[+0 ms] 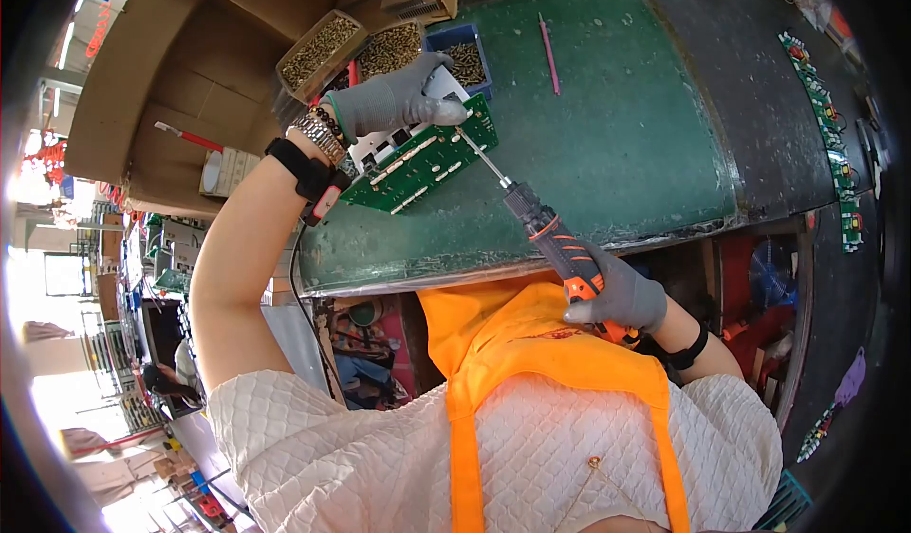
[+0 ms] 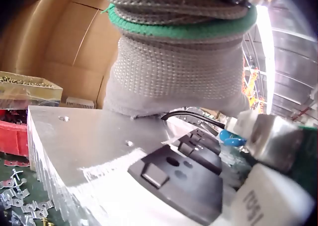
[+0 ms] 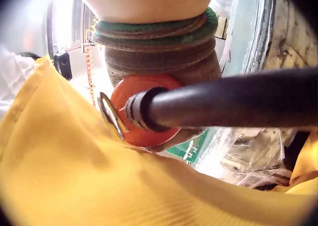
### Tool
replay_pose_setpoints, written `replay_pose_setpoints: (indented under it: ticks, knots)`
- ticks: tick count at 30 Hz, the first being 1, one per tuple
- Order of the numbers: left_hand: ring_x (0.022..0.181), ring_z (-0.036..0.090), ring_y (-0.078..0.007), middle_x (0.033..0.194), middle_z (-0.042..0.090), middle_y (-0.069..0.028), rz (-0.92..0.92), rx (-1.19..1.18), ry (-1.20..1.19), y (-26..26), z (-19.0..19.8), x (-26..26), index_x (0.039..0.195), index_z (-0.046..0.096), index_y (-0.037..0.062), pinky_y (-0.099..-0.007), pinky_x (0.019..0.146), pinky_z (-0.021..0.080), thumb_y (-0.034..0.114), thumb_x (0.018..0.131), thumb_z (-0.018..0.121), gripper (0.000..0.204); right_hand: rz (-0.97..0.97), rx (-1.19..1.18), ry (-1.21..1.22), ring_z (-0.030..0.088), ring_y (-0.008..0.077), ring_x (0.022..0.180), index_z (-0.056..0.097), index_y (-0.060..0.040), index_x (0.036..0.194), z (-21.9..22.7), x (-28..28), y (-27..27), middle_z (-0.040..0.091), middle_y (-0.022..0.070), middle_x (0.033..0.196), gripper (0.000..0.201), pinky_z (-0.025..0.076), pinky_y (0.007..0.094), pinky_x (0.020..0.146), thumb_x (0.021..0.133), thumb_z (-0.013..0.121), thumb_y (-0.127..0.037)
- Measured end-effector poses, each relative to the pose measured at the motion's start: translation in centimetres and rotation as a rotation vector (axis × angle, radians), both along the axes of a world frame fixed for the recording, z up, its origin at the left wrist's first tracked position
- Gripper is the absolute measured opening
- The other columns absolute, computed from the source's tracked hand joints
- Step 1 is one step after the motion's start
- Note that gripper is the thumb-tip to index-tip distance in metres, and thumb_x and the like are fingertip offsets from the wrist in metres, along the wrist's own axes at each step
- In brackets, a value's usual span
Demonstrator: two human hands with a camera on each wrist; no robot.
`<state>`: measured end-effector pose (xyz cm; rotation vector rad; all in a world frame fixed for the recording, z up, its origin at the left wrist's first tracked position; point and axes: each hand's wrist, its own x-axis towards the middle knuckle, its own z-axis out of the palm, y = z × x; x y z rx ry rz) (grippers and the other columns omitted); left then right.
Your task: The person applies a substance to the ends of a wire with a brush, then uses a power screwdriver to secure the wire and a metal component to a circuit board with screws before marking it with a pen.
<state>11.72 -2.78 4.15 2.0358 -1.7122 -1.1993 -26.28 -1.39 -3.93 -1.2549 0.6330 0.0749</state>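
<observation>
With our left hand (image 1: pixel 403 98) we gripped one green circuit board (image 1: pixel 422 170) with its aluminium heatsink (image 2: pixel 94 139), tilted over the green mat (image 1: pixel 607 144), presumably to steady it against the bit (image 1: pixel 486 161). Our right hand (image 1: pixel 622 291) was wrapped round one electric screwdriver (image 1: pixel 553 234), likely for control; whether its tip touched, we couldn't tell. We counted three open boxes (image 1: pixel 488 66) of brass-coloured screws (image 1: pixel 389 51), probably kept within reach, and one pink stick (image 1: pixel 550 56)
</observation>
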Motion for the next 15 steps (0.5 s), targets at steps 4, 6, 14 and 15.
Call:
replay_pose_setpoints:
  ticks: [4, 6, 14, 15]
  knots:
    - [0.116, 0.055, -0.0245, 0.126, 0.055, -0.0182, -0.007, -0.011, -0.006, 0.0, -0.5, 0.3, 0.146, 0.029, -0.0012, -0.0345, 0.099, 0.044, 0.060, 0.071, 0.076, 0.107, 0.003, 0.016, 0.007, 0.055, 0.0100, 0.082, 0.047, -0.0025, 0.133, -0.3, 0.1, 0.1, 0.058, 0.0024, 0.094, 0.078, 0.050, 0.0264, 0.075, 0.066, 0.085, -0.020]
    - [0.116, 0.055, -0.0242, 0.125, 0.055, -0.0179, -0.009, -0.020, -0.007, 0.0, -0.6, 0.4, 0.146, 0.029, -0.0012, -0.0343, 0.099, 0.045, 0.059, 0.073, 0.075, 0.106, -0.014, -0.007, -0.001, 0.055, 0.0095, 0.081, 0.048, -0.0026, 0.132, -1.1, 0.2, 0.4, 0.058, 0.0023, 0.093, 0.076, 0.050, 0.0263, 0.074, 0.067, 0.084, -0.019]
    - [0.112, 0.057, -0.0241, 0.121, 0.057, -0.0176, -0.012, 0.007, -0.071, 0.0, -0.2, -0.2, 0.142, 0.032, -0.0002, -0.0337, 0.096, 0.046, 0.053, 0.080, 0.072, 0.091, 0.086, 0.355, -0.040, 0.055, 0.0066, 0.078, 0.048, -0.0025, 0.131, 1.1, 0.5, 1.2, 0.057, 0.0001, 0.089, 0.064, 0.047, 0.0237, 0.068, 0.074, 0.075, -0.013]
    - [0.112, 0.057, -0.0241, 0.121, 0.057, -0.0176, -0.011, 0.007, -0.071, 0.1, 0.2, -0.4, 0.142, 0.032, -0.0002, -0.0337, 0.096, 0.046, 0.053, 0.080, 0.072, 0.091, 0.043, 0.340, -0.059, 0.054, 0.0063, 0.078, 0.048, -0.0016, 0.131, 1.4, 0.7, 1.6, 0.057, -0.0003, 0.089, 0.063, 0.046, 0.0230, 0.069, 0.075, 0.074, -0.013]
